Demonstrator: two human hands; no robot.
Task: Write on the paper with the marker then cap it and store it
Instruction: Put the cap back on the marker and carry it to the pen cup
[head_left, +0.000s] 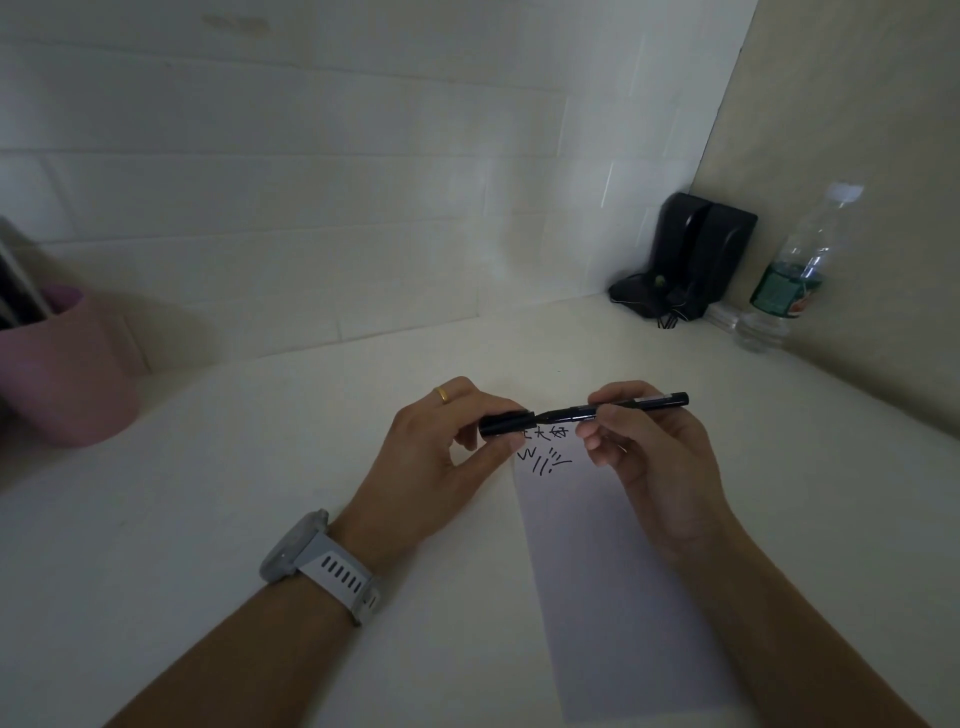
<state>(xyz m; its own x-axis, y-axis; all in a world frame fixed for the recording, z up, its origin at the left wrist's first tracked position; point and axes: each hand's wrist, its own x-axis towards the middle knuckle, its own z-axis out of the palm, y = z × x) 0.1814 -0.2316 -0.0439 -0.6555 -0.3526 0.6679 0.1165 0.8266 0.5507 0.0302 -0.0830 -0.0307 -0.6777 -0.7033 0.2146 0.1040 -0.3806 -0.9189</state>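
Note:
A white sheet of paper (613, 582) lies on the pale table (260, 467), with black handwriting near its far end. Above that writing my right hand (649, 452) grips a black marker (644, 402), held level with its tip pointing left. My left hand (447, 441), with a gold ring and a grey watch on the wrist, pinches the black cap (504, 422). The cap's open end faces the marker's tip, and the two nearly touch.
A pink cup (67, 374) holding a flat dark object stands at the far left. Two black speakers (696, 254) and a clear water bottle (795, 275) stand in the back right corner against the walls.

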